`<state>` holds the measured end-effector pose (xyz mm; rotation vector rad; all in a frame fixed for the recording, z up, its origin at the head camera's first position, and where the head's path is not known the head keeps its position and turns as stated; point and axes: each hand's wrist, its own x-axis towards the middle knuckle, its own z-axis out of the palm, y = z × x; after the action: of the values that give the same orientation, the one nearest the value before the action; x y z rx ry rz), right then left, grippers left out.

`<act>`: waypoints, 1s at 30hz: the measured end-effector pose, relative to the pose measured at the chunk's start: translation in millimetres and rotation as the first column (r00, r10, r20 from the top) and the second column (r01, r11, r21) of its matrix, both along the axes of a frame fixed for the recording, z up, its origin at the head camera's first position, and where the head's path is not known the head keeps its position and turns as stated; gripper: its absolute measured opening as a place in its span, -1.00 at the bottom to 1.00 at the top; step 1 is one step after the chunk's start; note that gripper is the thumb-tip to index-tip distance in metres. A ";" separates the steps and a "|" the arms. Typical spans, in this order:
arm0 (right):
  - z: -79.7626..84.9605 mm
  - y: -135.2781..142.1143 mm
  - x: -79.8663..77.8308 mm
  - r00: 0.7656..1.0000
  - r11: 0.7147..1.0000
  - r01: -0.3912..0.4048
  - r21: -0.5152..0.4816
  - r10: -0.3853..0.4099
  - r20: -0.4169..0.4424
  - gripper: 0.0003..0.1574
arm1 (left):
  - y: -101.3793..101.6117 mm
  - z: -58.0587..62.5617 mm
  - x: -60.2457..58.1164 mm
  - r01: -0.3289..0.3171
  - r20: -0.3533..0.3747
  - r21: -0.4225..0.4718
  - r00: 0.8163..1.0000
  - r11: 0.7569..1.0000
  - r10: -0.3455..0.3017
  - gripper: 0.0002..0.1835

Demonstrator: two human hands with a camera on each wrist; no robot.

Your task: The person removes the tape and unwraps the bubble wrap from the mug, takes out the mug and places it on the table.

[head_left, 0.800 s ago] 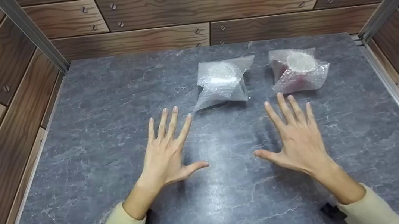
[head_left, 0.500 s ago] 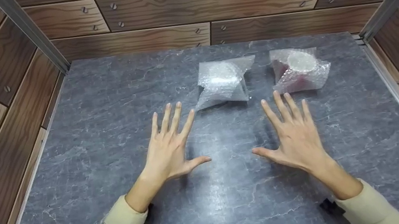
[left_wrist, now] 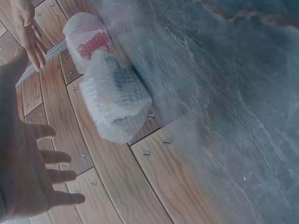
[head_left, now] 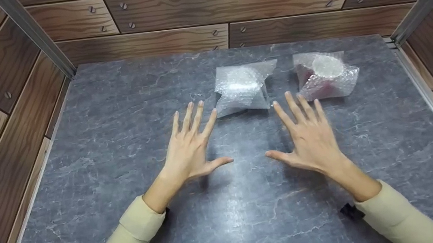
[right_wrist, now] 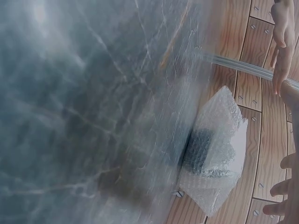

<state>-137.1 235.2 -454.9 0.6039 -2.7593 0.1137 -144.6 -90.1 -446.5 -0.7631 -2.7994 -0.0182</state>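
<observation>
Head: white bubble-wrap pkg (head_left: pixel 240 87) on worktop (head_left: pixel 109 109), red-tinted pkg (head_left: pixel 326 76) to its R; L hand (head_left: pixel 187 151) front-L, R hand (head_left: pixel 313 141) front-R of it, fingers spread apart. L wrist: red-tinted pkg behind white one. R wrist: dark patch (right_wrist: pixel 198 147) thru its wrap.

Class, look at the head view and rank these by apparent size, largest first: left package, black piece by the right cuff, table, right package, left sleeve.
1. Table
2. Left sleeve
3. Left package and right package: they look alike, so unranked
4. Black piece
</observation>
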 end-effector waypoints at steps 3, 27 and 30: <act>0.8 -2.9 -5.0 1.000 1.000 -0.003 0.012 0.003 0.010 0.50 | 3.4 0.4 -4.7 -0.001 0.023 -0.012 1.000 1.000 0.002 0.28; -4.6 -12.3 -47.6 0.998 0.998 -0.044 0.052 0.041 0.056 0.43 | 17.5 -16.2 -52.2 -0.003 0.062 -0.014 0.998 1.000 0.004 0.21; -7.1 -12.4 -53.5 0.998 0.997 -0.056 0.050 0.054 0.042 0.41 | 20.0 -16.6 -57.5 -0.001 0.064 -0.016 0.998 1.000 0.002 0.19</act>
<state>-190.6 222.8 -462.0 0.6985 -2.7928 0.0688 -202.1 -70.1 -463.1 -0.7777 -2.8639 -0.0204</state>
